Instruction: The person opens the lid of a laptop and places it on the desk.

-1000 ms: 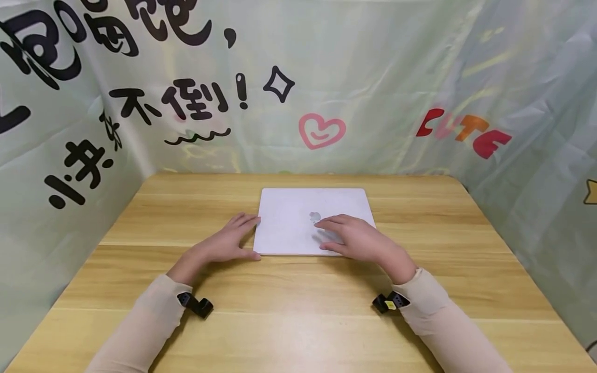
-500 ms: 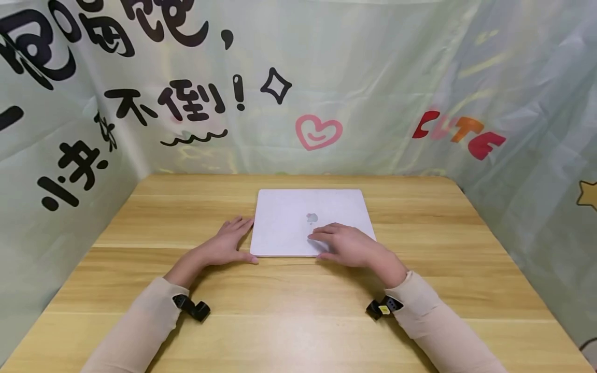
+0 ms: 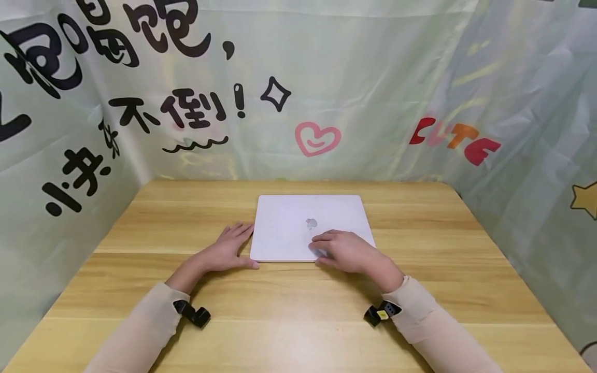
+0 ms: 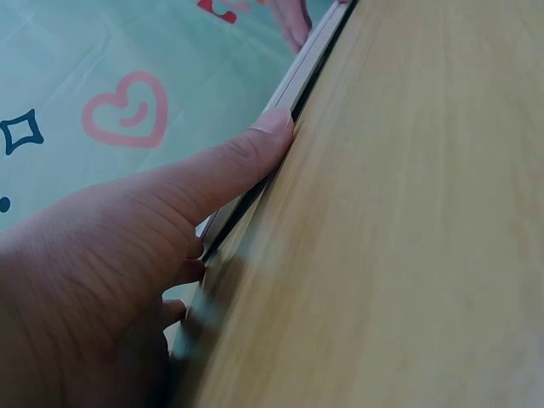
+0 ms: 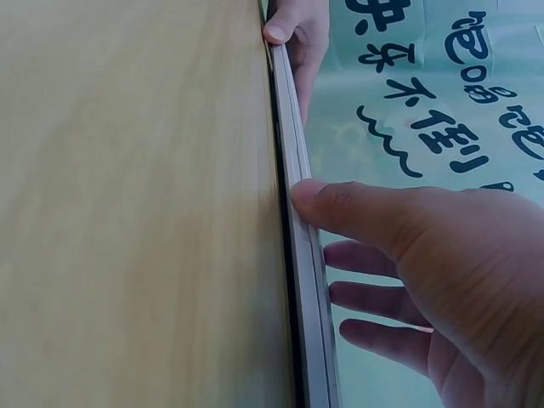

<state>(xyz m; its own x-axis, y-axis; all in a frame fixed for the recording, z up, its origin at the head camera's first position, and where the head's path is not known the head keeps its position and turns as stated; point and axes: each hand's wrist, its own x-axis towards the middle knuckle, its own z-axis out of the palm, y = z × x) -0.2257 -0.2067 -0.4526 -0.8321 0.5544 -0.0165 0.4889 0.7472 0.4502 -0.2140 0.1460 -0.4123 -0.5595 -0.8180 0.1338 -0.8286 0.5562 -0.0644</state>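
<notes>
A closed silver laptop (image 3: 280,228) lies flat on the wooden table, its lid logo facing up. At its left side is my left hand (image 3: 224,251), fingers spread along that edge and thumb at the front left corner. In the left wrist view, that thumb touches the laptop's front edge (image 4: 310,72). My right hand (image 3: 350,251) is over the front right part of the lid, fingers slightly bent. The right wrist view has the right hand (image 5: 425,255) with its thumb against the front edge (image 5: 308,272) and the other fingers spread above the lid side.
The wooden table (image 3: 289,321) stretches around the laptop. A pale green curtain (image 3: 373,67) with black characters, a pink heart (image 3: 318,139) and coloured letters hangs behind it and along both sides. Small black devices (image 3: 200,316) sit at both wrists.
My right hand has moved toward the laptop's front edge, bringing the thumb to that edge. The left hand stays beside the left side. The head view has shifted slightly.
</notes>
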